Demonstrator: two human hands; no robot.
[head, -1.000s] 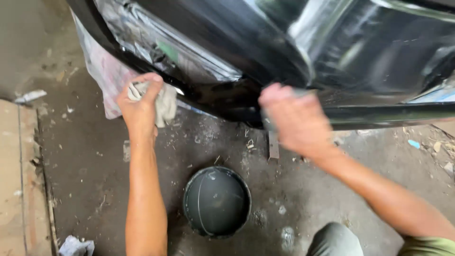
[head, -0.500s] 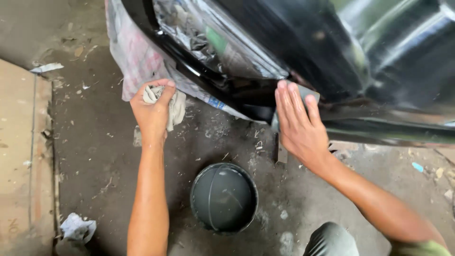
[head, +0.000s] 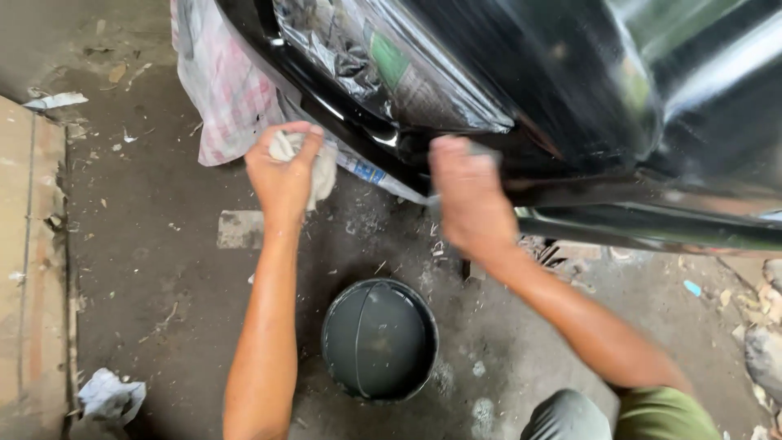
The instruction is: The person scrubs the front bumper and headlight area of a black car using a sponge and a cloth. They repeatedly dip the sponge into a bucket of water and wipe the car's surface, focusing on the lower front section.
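Note:
A glossy black car body panel (head: 586,106) fills the top right, its lower edge just above the floor. My left hand (head: 281,175) is shut on a crumpled whitish rag (head: 322,167) beside the panel's lower left edge. My right hand (head: 468,200) presses against the panel's lower edge, blurred by motion; something small may lie under its fingers, but I cannot make it out. Clear plastic sheeting over crumpled paper (head: 383,65) masks part of the panel above both hands.
A round dark bucket (head: 379,338) stands on the dirty concrete floor between my forearms. A checked pink cloth (head: 224,90) hangs at the top left. A crumpled white paper (head: 110,395) lies at the bottom left beside a raised slab (head: 28,269). Rubble sits far right.
The view has shifted left along the panel. My right hand has slid left along the panel's lower edge and curled from flat. My left hand still grips the rag.

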